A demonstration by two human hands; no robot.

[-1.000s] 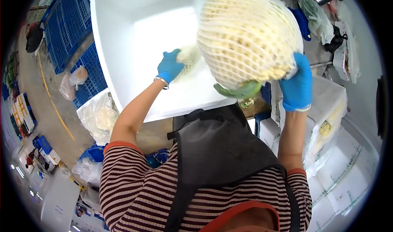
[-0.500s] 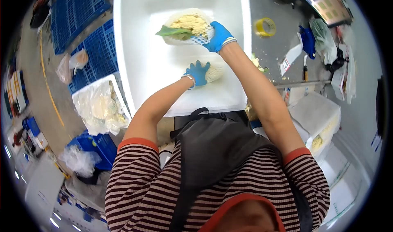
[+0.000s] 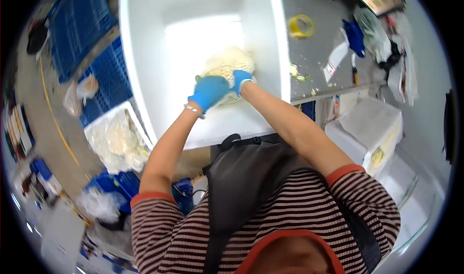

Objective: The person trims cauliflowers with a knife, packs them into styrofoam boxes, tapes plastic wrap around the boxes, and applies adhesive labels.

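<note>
Deep inside a white foam box (image 3: 203, 137), a cauliflower in a white foam net (image 3: 228, 63) lies near the middle. My left hand (image 3: 210, 91), in a blue glove, presses against its lower left side, with the fingers partly hidden. On the right side of the same cauliflower is my right hand (image 3: 241, 80), also gloved in blue, its fingers bent against the net. More white netting shows just below the hands; whether it belongs to a second cauliflower is hard to tell.
Right of the box, a grey table holds a roll of yellow tape (image 3: 301, 26), a knife (image 3: 355, 71), vegetable scraps and plastic bags. A bagged box of cauliflowers (image 3: 116, 138) stands at the left, near blue pallets (image 3: 104, 85). A wrapped box (image 3: 369, 124) sits at the lower right.
My right hand has brought the netted cauliflower down into the box, beside my left hand. My left hand, spread on another netted piece before, is now against this cauliflower. The view has shifted.
</note>
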